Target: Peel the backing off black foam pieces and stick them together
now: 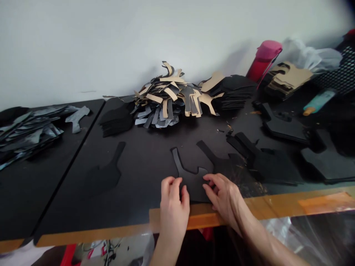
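Note:
A flat black cut-out piece (194, 184) with a long narrow arm and a short hooked arm lies in front of me at the table's edge. My left hand (174, 195) has curled fingers on its left edge, and my right hand (222, 192) grips its right edge with thumb and fingers. Just behind my right hand lies another black piece (219, 160) of similar shape. A separate matching black piece (107, 173) rests flat to the left. Whether the piece in my hands is one layer or several I cannot tell.
Against the wall sits a heap of tan, grey and black strips (169, 92), flanked by black stacks (116, 120). Grey pieces (36, 125) pile up at left. On the right are black pieces (274, 162), a teal bottle (318, 101), a pink pouch (263, 59) and a mesh basket (338, 74).

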The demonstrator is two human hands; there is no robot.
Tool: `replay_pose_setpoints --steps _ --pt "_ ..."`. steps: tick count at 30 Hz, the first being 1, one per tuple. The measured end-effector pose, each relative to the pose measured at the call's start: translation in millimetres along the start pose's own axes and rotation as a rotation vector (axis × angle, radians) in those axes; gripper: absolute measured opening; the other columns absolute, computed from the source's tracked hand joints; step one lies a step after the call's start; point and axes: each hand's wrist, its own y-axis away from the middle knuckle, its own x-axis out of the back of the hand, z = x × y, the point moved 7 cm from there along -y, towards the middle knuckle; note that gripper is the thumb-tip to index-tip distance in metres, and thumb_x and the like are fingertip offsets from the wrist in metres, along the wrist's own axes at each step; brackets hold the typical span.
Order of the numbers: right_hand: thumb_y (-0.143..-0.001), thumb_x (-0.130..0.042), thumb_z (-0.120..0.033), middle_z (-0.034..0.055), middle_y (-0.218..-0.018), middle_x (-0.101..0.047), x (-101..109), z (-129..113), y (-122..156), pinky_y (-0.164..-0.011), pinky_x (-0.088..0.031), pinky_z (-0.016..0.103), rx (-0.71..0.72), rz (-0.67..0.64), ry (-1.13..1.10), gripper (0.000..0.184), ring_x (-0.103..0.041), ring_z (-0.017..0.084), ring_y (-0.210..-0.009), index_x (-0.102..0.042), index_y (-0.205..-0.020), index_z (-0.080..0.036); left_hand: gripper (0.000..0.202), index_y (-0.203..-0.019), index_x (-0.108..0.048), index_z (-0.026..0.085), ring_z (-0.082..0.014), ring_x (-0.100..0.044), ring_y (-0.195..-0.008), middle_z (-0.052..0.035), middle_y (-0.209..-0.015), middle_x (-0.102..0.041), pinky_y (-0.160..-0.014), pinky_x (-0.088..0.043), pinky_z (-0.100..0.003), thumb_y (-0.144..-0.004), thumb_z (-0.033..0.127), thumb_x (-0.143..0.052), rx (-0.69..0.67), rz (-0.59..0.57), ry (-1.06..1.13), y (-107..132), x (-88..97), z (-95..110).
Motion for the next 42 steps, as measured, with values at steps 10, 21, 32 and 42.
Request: replay_pose_setpoints --steps 10,21,32,42 --pt "-0.079 -0.055 -0.020 0.0033 -0.081 -0.058 5 -8 -5 -0.059 -0.046 0.021 -0.055 -0.046 0.095 0.018 -0.054 0.009 -0.060 -0.063 -0.094 -0.015 0.015 -0.094 -0.058 0.014 -0.0163 -0.058 -0.081 -0.0079 -0.094 -0.052 -0.070 -0.052 -0.028 -0.080 0.013 -0.053 0.006 -0.054 -0.014 -6 -1.3 -1" --pt "-0.078 -0.057 -0.019 0.0038 -0.082 -0.057 6 -16 -9 -0.065 -0.040 0.022 0.017 -0.111 0.273 0.018 -0.054 0.012 -0.069 -0.059 -0.096 -0.016 0.018 -0.096 -0.060 0.013 -0.0155 -0.060 -0.073 -0.0077 -0.096 -0.052 -0.063 -0.051 -0.026 -0.078 0.016 -0.059 0.028 -0.205 -0.180 -11 -6.2 4" --pt "-0.083 -0.057 -0.025 0.0054 -0.090 -0.063 8 -19 -12 -0.064 -0.036 0.022 0.052 -0.229 0.382 0.021 -0.059 0.015 -0.076 -0.053 -0.101 -0.016 0.012 -0.093 -0.058 0.015 -0.0203 -0.063 -0.060 -0.0068 -0.097 -0.052 -0.048 -0.044 -0.029 -0.084 0.021 -0.053 0.056 -0.388 -0.462 -17 -5.9 20" --pt "-0.084 -0.055 -0.027 0.0101 -0.098 -0.059 10 -25 -12 -0.068 -0.043 0.028 0.116 -0.188 0.496 0.023 -0.060 0.022 -0.085 -0.056 -0.104 -0.017 0.033 -0.103 -0.053 0.015 -0.0220 -0.062 -0.069 -0.0069 -0.095 -0.052 -0.050 -0.044 -0.028 -0.082 0.040 -0.059 0.101 -0.331 -0.513 -14 5.9 5"
